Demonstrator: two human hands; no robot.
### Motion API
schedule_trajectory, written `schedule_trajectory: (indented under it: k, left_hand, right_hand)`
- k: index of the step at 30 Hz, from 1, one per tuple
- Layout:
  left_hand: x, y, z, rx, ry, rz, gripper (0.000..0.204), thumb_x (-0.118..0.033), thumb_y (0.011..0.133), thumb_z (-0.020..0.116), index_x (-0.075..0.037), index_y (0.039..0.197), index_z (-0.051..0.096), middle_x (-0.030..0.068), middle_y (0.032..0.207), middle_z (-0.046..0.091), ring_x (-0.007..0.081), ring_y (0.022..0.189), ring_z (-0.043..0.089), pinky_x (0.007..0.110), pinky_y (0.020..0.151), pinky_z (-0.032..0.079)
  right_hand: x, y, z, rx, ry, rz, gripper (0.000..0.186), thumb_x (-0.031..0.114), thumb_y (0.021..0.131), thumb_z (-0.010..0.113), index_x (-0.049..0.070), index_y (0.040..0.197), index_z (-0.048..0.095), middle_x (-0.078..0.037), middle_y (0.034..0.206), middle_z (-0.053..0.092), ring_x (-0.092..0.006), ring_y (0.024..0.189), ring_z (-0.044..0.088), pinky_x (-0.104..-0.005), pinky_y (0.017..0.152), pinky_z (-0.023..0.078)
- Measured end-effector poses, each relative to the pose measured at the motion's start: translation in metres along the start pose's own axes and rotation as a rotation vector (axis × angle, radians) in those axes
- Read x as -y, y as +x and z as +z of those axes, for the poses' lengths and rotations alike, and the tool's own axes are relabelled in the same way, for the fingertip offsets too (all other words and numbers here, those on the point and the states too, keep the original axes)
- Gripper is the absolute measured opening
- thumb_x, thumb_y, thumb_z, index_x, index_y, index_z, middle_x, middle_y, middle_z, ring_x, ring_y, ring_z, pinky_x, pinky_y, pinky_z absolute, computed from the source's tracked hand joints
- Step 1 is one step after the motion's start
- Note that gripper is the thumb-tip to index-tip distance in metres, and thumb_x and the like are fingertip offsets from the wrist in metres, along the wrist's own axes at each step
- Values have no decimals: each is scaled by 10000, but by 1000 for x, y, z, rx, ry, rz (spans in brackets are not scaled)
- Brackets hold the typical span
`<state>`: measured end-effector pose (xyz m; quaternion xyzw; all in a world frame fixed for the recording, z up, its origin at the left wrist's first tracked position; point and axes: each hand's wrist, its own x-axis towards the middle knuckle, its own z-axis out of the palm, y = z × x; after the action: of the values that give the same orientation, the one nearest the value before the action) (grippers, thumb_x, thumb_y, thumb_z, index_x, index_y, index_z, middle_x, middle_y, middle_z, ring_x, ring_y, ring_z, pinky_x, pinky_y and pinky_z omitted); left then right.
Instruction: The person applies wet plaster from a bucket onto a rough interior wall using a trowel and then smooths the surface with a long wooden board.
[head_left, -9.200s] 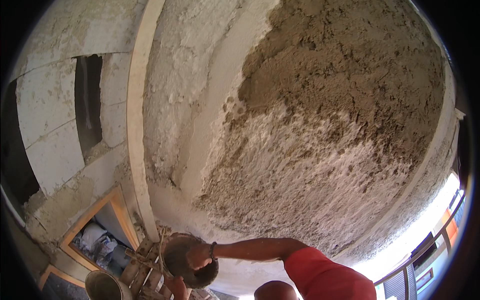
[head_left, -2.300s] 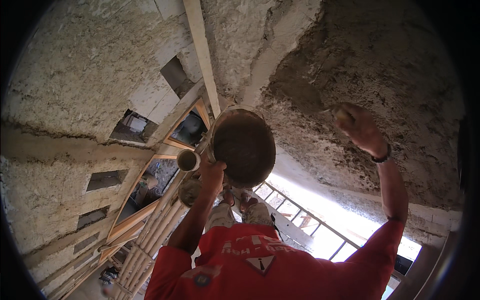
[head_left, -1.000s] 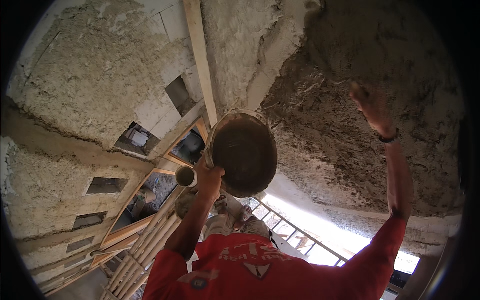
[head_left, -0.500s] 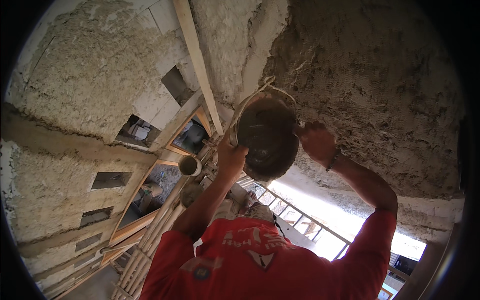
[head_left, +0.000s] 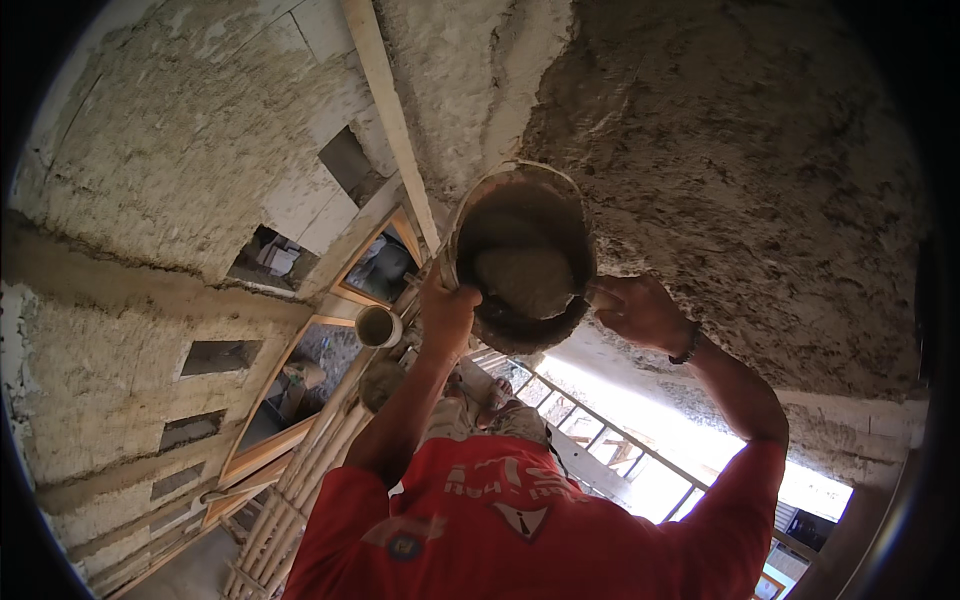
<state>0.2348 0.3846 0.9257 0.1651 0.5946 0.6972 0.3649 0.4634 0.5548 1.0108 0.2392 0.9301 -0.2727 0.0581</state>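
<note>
1. The wet plaster ceiling (head_left: pixel 740 170) above you looks soft; fresh patches could sag or drop.
2. Your left hand (head_left: pixel 447 310) clamps the mortar pan (head_left: pixel 520 255) rim overhead; tilting could spill mortar.
3. Your right hand (head_left: pixel 640 310) cups the pan's edge, fingers loosely curled.

A rough grey-brown plastered surface (head_left: pixel 760 170) fills the upper right, its wet coat uneven and scratched. Beside it runs a pale wooden strip (head_left: pixel 385 100) — long, narrow, set against the lighter plaster (head_left: pixel 170 130) on the left. This lighter wall has several dark rectangular openings (head_left: pixel 215 357). Lower down, bamboo poles (head_left: pixel 300 480) stand close together, and one hollow pole end (head_left: pixel 378 326) points toward the camera. A metal railing (head_left: pixel 620 440) crosses the bright area at the lower right.
</note>
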Motion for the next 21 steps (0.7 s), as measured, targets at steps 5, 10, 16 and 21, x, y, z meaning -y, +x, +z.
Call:
schedule_trajectory:
  k: [5, 10, 16, 21]
  left_hand:
    - [11, -3, -16, -60, -70, 8, 538, 59, 639, 552, 17, 1175, 589, 30, 964, 632, 104, 805, 577, 238, 706, 466]
    - [30, -6, -25, -122, -53, 9, 605, 71, 631, 524, 28, 1234, 557, 57, 1044, 633, 145, 878, 596, 260, 766, 481]
    - [34, -18, -27, -104, 1, -40, 589, 77, 652, 506, 25, 1237, 553, 85, 1078, 647, 163, 948, 612, 280, 835, 483]
    - [33, -26, -16, -62, -30, 10, 527, 80, 686, 512, 25, 1206, 576, 80, 1035, 659, 150, 913, 614, 278, 804, 486]
  right_hand:
    - [18, -8, -45, -45, 140, -65, 381, 254, 809, 756, 68, 1121, 642, -104, 803, 687, -248, 715, 680, -356, 683, 563]
    - [-21, 4, -67, 180, 179, 50, 304, 235, 862, 711, 62, 1104, 647, -120, 961, 690, -202, 816, 674, -343, 758, 563]
    - [-34, -4, -148, -442, -183, 296, 243, 248, 944, 609, 83, 1118, 650, -99, 852, 698, -126, 631, 646, -299, 559, 542]
    - [-10, -21, -120, -203, -138, 129, 299, 237, 898, 662, 110, 1166, 628, -76, 887, 689, -135, 677, 646, -305, 564, 545]
